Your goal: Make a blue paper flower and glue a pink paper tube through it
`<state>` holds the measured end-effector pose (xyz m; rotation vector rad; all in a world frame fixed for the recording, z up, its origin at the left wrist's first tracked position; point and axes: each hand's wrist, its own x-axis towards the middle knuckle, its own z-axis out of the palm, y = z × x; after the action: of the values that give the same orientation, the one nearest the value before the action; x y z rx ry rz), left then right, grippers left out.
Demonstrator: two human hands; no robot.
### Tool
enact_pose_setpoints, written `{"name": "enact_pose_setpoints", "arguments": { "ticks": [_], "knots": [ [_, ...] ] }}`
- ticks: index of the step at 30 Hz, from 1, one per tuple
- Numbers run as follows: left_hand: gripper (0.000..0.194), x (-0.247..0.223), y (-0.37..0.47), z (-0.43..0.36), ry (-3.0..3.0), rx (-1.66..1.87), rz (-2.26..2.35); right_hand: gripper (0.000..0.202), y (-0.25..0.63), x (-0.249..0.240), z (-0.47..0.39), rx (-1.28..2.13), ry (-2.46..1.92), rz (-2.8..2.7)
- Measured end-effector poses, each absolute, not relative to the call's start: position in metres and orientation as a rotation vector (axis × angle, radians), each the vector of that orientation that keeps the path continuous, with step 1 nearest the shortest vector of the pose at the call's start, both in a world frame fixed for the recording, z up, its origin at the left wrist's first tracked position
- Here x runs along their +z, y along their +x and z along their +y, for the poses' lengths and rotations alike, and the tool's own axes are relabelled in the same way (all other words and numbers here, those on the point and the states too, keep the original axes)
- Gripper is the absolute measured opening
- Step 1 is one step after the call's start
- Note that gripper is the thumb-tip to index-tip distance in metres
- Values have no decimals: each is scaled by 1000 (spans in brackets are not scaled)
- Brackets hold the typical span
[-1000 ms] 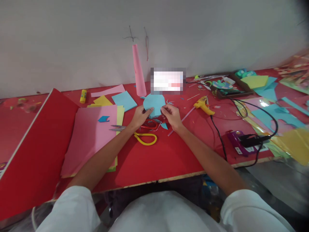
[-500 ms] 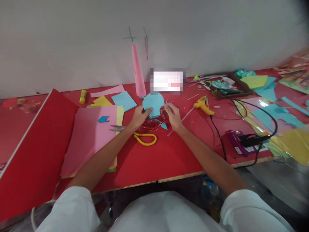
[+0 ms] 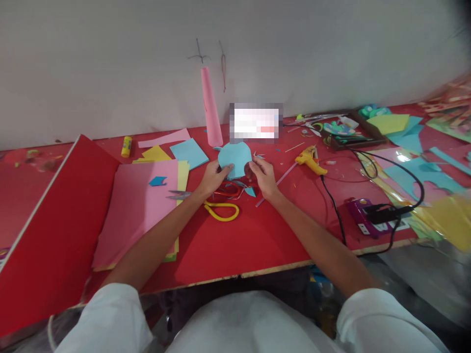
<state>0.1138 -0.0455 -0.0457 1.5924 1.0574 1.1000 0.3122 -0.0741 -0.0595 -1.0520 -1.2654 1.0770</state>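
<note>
Light-blue paper disc [image 3: 235, 154]: I am holding this thin, matte, rounded piece near the centre of the frame, over the table.
Left hand [image 3: 212, 179]: it is grasping the disc's lower left edge, the thumb lying flat on top.
Right hand [image 3: 264, 177]: its fingertips are bunching at the disc's right edge; I cannot tell whether they are pinching it.
Scissors [image 3: 179, 195]: metal blades are lying left of centre, reaching over the stacked pink sheets [image 3: 140, 206]; a yellow loop handle [image 3: 234, 214] is showing below my left hand.
Pink paper cone [image 3: 212, 115]: smooth and narrowing, it is standing upright at upper centre.
Table [image 3: 235, 250]: its smooth red top is spanning the frame, a rough front edge crossing lower centre.
Wall [image 3: 110, 63]: plain grey, it is filling the top.
Counts: I am seeing one cone, one yellow glue gun [image 3: 312, 162] right of centre, one yellow glue stick [image 3: 126, 146] at left, one purple socket box [image 3: 356, 211] at lower right.
</note>
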Motion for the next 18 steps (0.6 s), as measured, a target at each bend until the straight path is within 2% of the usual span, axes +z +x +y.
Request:
{"name": "enact_pose_setpoints", "arguments": {
  "ticks": [7, 13, 18],
  "knots": [
    [52, -53, 113, -43, 1566, 1125, 1049, 57, 309, -61, -76, 996, -1034, -1197],
    [50, -56, 112, -43, 1578, 1167, 1097, 34, 308, -55, -88, 691, -1056, -1299],
    [50, -52, 114, -47, 1650, 1117, 1129, 44, 308, -47, -98, 698, -1058, -1563]
  ]
}}
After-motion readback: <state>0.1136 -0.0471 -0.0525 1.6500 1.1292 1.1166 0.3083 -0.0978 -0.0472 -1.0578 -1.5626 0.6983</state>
